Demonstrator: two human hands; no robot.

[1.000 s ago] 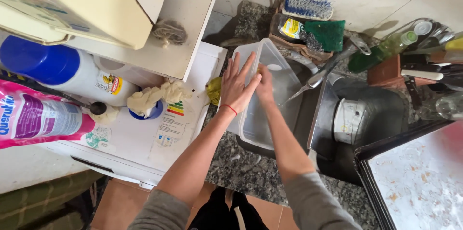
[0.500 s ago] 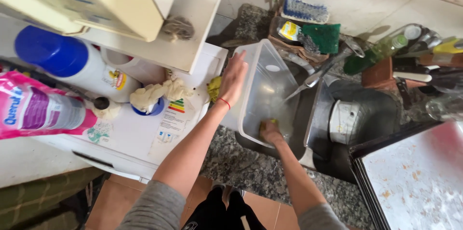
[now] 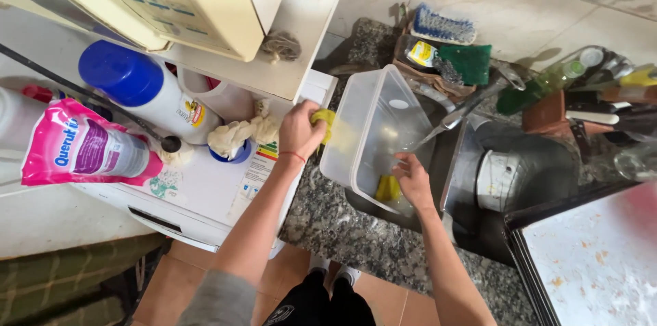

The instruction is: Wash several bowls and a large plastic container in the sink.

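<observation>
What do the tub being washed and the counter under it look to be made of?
Tub: clear plastic, probably; the yellow sponge by the right hand shows through its wall. Counter: speckled grey stone, likely polished granite.

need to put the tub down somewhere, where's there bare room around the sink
Bare granite counter lies in front of the clear plastic tub, between the white appliance top and the sink. The ledge behind is crowded with a scrub brush, green scourer and bottles. The left hand and right hand are at the tub.
</observation>
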